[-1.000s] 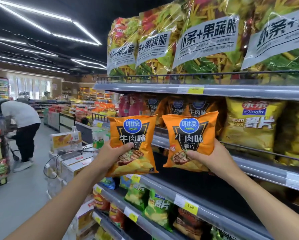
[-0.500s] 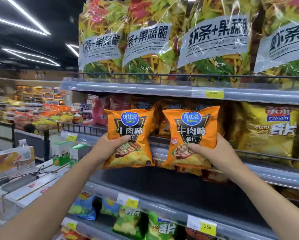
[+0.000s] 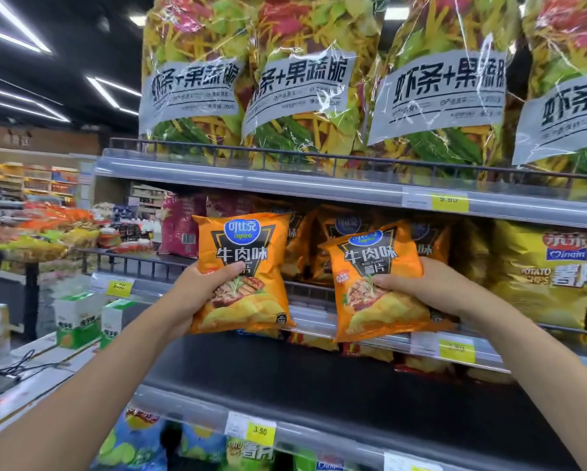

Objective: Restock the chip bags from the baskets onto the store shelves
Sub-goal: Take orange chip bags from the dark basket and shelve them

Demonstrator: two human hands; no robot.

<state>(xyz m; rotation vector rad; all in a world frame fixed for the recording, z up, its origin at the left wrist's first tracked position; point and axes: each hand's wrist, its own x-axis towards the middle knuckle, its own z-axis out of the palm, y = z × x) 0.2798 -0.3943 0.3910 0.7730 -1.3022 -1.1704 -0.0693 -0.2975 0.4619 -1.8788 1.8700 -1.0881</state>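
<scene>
My left hand [image 3: 197, 294] grips an orange beef-flavour chip bag [image 3: 243, 246] by its left edge, held upright in front of the middle shelf [image 3: 319, 321]. My right hand [image 3: 431, 290] grips a second orange chip bag [image 3: 370, 266] by its right side, tilted back toward the shelf. Behind both bags, more orange bags of the same kind [image 3: 333, 232] stand in a row on that shelf. No basket is in view.
Large clear bags of mixed veggie crisps [image 3: 305, 79] fill the top shelf. Yellow potato chip bags [image 3: 543, 273] stand to the right on the middle shelf. A dark bare shelf [image 3: 319, 379] lies below, with price tags [image 3: 260, 430] on its front rail. Boxes and a bottle [image 3: 78, 317] sit at left.
Both hands have carried their bags up and closer to the middle shelf. The right bag has tipped back toward the row of orange bags. My view has turned from the aisle to the shelves.
</scene>
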